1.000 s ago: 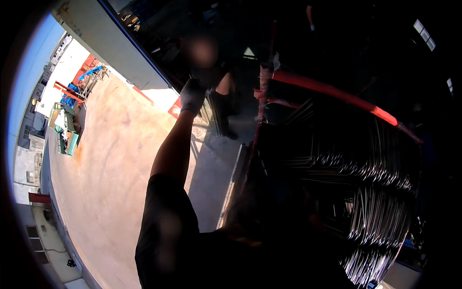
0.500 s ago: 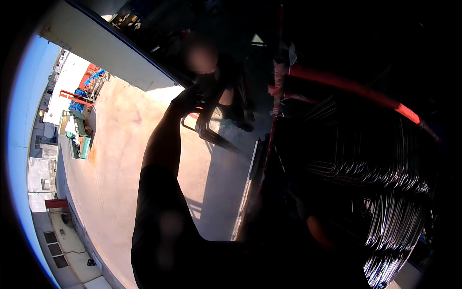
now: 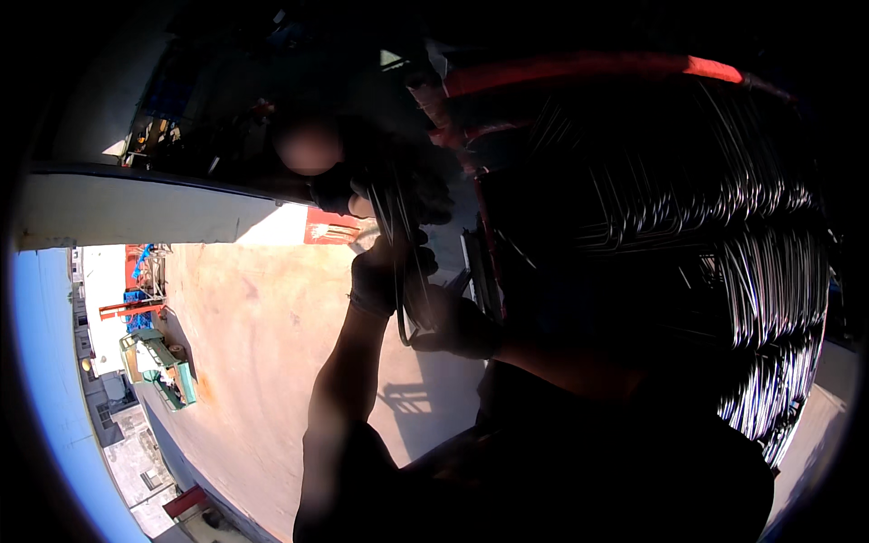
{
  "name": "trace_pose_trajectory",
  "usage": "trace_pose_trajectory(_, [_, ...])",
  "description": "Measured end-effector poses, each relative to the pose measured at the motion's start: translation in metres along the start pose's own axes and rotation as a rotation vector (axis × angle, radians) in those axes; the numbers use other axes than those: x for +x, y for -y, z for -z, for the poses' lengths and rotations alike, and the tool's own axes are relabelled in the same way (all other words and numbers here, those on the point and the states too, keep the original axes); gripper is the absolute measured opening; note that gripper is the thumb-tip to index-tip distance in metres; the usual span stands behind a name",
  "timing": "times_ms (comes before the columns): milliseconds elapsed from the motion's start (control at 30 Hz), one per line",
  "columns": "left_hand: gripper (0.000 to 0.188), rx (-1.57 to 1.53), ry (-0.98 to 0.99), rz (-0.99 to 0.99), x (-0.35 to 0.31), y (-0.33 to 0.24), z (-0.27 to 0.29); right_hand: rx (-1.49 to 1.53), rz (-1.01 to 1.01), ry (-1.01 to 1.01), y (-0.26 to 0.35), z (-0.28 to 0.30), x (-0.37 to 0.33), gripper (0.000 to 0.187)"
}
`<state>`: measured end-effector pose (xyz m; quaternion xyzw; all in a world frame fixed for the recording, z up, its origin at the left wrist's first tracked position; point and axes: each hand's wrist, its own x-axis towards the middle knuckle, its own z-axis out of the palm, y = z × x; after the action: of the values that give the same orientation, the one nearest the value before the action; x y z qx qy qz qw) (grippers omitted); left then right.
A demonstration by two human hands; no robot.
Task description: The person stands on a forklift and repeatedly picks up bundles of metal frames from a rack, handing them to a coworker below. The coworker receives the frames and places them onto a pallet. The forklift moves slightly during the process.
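A thin bundle of bent metal rods [image 3: 405, 294] stands in front of me, its curved end low down. My left hand [image 3: 373, 279], in a dark glove, is closed around the rods from the left. On the other side my right hand [image 3: 463, 328], gloved too, grips them close to the curved end; deep shadow hides part of its fingers. Another person stands just beyond the bundle, with a hand [image 3: 360, 206] at its upper part. Whether that hand grips the rods I cannot tell.
On my right many bent metal rods [image 3: 774, 285] hang in rows on a rack with a red bar [image 3: 579, 68]. A pale beam [image 3: 136, 210] crosses at the left. Beyond the sunlit concrete floor [image 3: 262, 362] stands a green cart [image 3: 158, 362].
My right hand has come up from beside the rack onto the rods. My left hand has drawn the bundle closer, and the rods now stand more upright. The view has turned and tilted.
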<state>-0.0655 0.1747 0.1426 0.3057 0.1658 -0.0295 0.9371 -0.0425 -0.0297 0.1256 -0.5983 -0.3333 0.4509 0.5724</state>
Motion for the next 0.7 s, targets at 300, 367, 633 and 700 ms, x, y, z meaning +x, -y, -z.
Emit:
trace_pose_trajectory(300, [0.057, -0.32, 0.386, 0.049, -0.043, 0.025, -0.09, -0.145, 0.184, -0.029, 0.067, 0.007, -0.088, 0.041])
trace_pose_trajectory(367, [0.057, -0.309, 0.335, 0.026, -0.051, 0.041, -0.107, -0.126, 0.032, 0.026, 0.086, 0.022, -0.116, 0.043])
trace_pose_trajectory(633, [0.036, -0.254, 0.243, -0.12, -0.105, 0.125, -0.193, 0.875, -0.103, -0.334, -0.066, 0.014, -0.269, 0.051])
trace_pose_trajectory(700, [0.043, -0.35, 0.314, -0.118, -0.121, 0.144, -0.202, 1.158, -0.208, -0.303, -0.101, 0.013, -0.306, 0.047])
